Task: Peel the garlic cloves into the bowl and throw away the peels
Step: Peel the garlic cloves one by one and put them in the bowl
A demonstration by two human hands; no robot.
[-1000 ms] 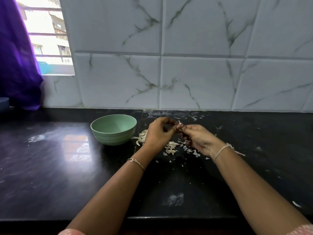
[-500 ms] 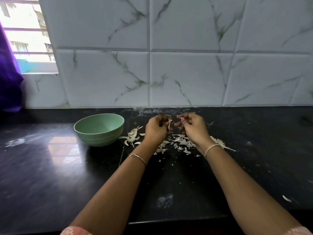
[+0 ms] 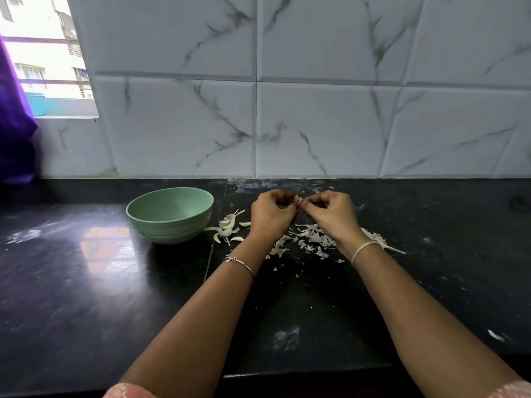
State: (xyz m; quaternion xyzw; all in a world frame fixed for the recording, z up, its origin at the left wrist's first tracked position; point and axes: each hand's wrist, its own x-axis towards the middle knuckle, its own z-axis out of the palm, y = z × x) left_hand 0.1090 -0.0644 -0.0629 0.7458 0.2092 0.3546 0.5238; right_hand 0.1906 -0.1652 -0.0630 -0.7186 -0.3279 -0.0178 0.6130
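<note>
We look down at a dark desk (image 3: 86, 297) below a marbled tile wall. Our left grip (image 3: 271, 215) and right grip (image 3: 334, 214) meet above it, fingers curled, both pinching one small garlic clove (image 3: 296, 200) between them. A green bowl (image 3: 172, 228) stands just left of the left grip, and we cannot see cloves inside. A heap of pale cloves (image 3: 227, 228) lies between bowl and hands, and loose peels (image 3: 313, 239) lie scattered near the right grip. To peel well, we judge the left should steady the clove while the right lifts skin from its tip, dropping scraps onto one pile.
</note>
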